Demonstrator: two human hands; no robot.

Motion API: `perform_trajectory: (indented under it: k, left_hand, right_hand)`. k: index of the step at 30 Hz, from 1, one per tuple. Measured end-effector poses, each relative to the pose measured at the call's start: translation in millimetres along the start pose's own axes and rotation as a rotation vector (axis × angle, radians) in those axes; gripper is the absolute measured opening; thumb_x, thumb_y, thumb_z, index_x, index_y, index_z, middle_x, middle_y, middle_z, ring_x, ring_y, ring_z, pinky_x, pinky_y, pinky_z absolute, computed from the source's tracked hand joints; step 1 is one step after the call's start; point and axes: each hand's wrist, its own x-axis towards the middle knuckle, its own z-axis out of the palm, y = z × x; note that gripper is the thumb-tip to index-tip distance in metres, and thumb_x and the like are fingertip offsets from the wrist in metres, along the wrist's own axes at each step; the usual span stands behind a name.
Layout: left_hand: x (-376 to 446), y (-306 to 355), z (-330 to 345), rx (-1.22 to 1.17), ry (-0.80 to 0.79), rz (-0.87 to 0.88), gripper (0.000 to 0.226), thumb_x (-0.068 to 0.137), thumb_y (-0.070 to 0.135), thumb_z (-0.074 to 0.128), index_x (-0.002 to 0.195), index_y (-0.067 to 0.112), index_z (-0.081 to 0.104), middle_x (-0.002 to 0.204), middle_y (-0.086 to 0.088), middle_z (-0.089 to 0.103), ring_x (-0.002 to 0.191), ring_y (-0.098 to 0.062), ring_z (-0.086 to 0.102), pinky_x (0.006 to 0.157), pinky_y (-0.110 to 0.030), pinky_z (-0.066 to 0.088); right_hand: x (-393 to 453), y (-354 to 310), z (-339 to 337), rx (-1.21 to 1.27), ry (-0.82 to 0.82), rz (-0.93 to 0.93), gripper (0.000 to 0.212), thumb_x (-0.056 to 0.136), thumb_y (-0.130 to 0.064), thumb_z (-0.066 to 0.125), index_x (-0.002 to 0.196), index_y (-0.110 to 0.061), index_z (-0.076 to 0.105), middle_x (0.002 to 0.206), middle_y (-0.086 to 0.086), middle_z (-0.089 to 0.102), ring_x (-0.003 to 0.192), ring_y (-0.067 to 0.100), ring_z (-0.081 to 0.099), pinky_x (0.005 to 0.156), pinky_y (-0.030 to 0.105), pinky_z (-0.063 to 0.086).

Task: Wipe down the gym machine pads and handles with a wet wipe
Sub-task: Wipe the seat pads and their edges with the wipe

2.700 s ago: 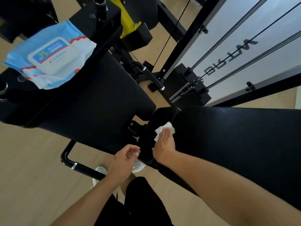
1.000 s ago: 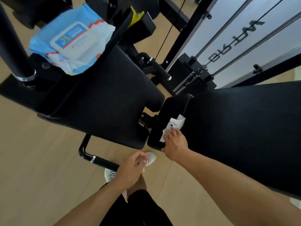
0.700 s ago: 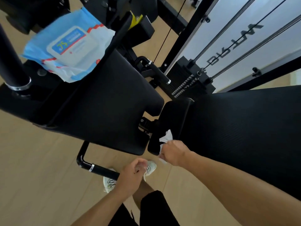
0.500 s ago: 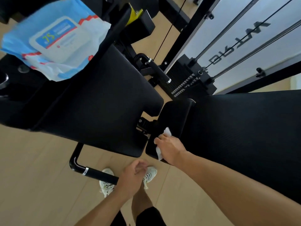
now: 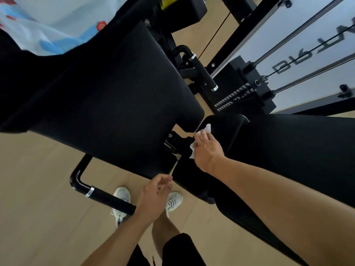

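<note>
— Wet wipe [image 5: 199, 140], white and crumpled: where does it sit in this gym scene?

— Right of centre, pressed against the end face of the long black pad [image 5: 292, 162], close to the gap between that pad and the broad seat pad [image 5: 107, 96]. Part of it pokes out above the fingers, and part shows at the edge of the palm.

— Start from the left, then. What fills that side?

— At top left, a blue and white wipes pack [image 5: 44, 25], blurred, resting on the dark machine frame. Below it the broad seat pad slants across the picture. Under its lower edge a black handle bar [image 5: 107, 197] with a silver ring bends over the tan floor [image 5: 38, 208].

— And the person?

— Seen from above: two white sneakers [image 5: 173, 200] on the floor, dark shorts at the bottom edge. The left hand [image 5: 153, 198] hangs in the air just beside the end of the handle bar, fingers loosely curled and holding nothing. Whether it touches the bar cannot be told.

— The right hand?

— The right hand [image 5: 208, 150] lies flat on the wipe, fingers stretched and close together, pushing it onto the pad's end. The forearm runs down to the lower right corner, over the long pad.

— Further right?

— A second black grip [image 5: 203, 73] with silver rings, then the weight stack [image 5: 236, 93] with its guide rods [image 5: 299, 33] and a cable, in front of a pale panel [image 5: 317, 60] carrying mirrored lettering.
</note>
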Motion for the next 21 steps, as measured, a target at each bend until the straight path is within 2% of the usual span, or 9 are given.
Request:
perform_trajectory:
  k: [3,5,7,10,12,15,17,19,21]
  left_hand:
    - [-2.4,-0.3,5.6,-0.013,0.048,-0.012,0.021,0.097,0.016,0.063,0.104,0.035,0.067,0.105,0.022,0.072,0.102,0.006,0.065,0.096,-0.028,0.053]
    - [-4.2,0.9,11.2,-0.019,0.063,-0.008,0.018,0.098,0.019,0.063,0.103,0.036,0.067,0.103,0.02,0.072,0.1,0.007,0.064,0.092,-0.025,0.053]
    - [-4.7,0.4,16.3,-0.016,0.063,-0.022,0.018,0.098,0.021,0.063,0.102,0.038,0.067,0.102,0.021,0.071,0.098,0.008,0.064,0.091,-0.026,0.053]
    - [-2.6,-4.7,21.3,-0.035,0.055,-0.036,0.022,0.098,0.023,0.064,0.1,0.044,0.066,0.102,0.027,0.07,0.1,0.008,0.064,0.094,-0.034,0.055]
    - [-2.3,-9.7,22.0,-0.052,0.054,-0.04,0.029,0.097,0.018,0.063,0.099,0.048,0.066,0.104,0.027,0.07,0.103,0.005,0.065,0.095,-0.037,0.055]
    - [-1.9,-17.6,22.3,-0.087,0.089,-0.055,0.031,0.097,0.01,0.062,0.101,0.041,0.068,0.103,0.025,0.07,0.1,0.004,0.066,0.095,-0.034,0.055]
    - [-1.7,-19.8,22.9,-0.122,0.133,-0.069,0.029,0.096,0.008,0.062,0.101,0.036,0.069,0.098,0.024,0.071,0.095,0.005,0.066,0.093,-0.032,0.054]
    - [-1.5,-20.0,23.8,-0.133,0.167,-0.093,0.029,0.096,0.007,0.06,0.099,0.035,0.069,0.093,0.023,0.072,0.091,0.005,0.067,0.091,-0.03,0.054]
    - [-3.1,-16.8,24.3,-0.113,0.167,-0.099,0.028,0.097,0.01,0.061,0.098,0.037,0.068,0.092,0.026,0.071,0.091,0.008,0.066,0.088,-0.027,0.054]
  right_hand:
    - [-8.5,-23.3,8.7,0.102,0.007,-0.218,0.051,0.104,-0.036,0.039,0.152,-0.019,0.043,0.157,0.01,0.034,0.145,0.03,0.03,0.118,0.044,0.03]
    - [-11.5,-33.3,20.9,0.139,-0.019,-0.391,0.047,0.106,-0.037,0.033,0.151,-0.027,0.043,0.158,0.001,0.034,0.147,0.026,0.028,0.12,0.043,0.027]
    - [-5.1,-29.0,27.7,0.07,-0.054,-0.441,0.048,0.105,-0.035,0.031,0.152,-0.029,0.04,0.16,0.0,0.03,0.15,0.025,0.022,0.122,0.045,0.022]
    - [19.7,4.3,15.5,-0.001,-0.064,-0.15,0.06,0.102,-0.041,0.033,0.157,-0.018,0.03,0.163,0.014,0.024,0.153,0.032,0.016,0.123,0.049,0.016]
    - [39.9,37.0,5.3,0.081,-0.075,0.055,0.068,0.102,-0.05,0.031,0.16,-0.017,0.022,0.166,0.017,0.015,0.155,0.035,0.009,0.124,0.05,0.013]
    - [60.4,51.4,0.2,0.16,-0.1,0.131,0.07,0.102,-0.053,0.032,0.161,-0.017,0.023,0.167,0.018,0.013,0.156,0.035,0.007,0.126,0.049,0.013]
    - [64.7,23.0,6.3,0.064,-0.096,0.001,0.061,0.102,-0.045,0.035,0.158,-0.02,0.032,0.163,0.018,0.025,0.152,0.037,0.02,0.121,0.051,0.024]
    - [50.0,-20.5,14.6,-0.054,-0.078,-0.228,0.053,0.102,-0.044,0.037,0.152,-0.026,0.041,0.158,0.012,0.036,0.146,0.036,0.031,0.115,0.054,0.033]
    - [26.9,-51.4,21.2,-0.111,-0.066,-0.427,0.052,0.104,-0.045,0.035,0.154,-0.028,0.036,0.161,0.007,0.033,0.148,0.033,0.028,0.116,0.052,0.032]
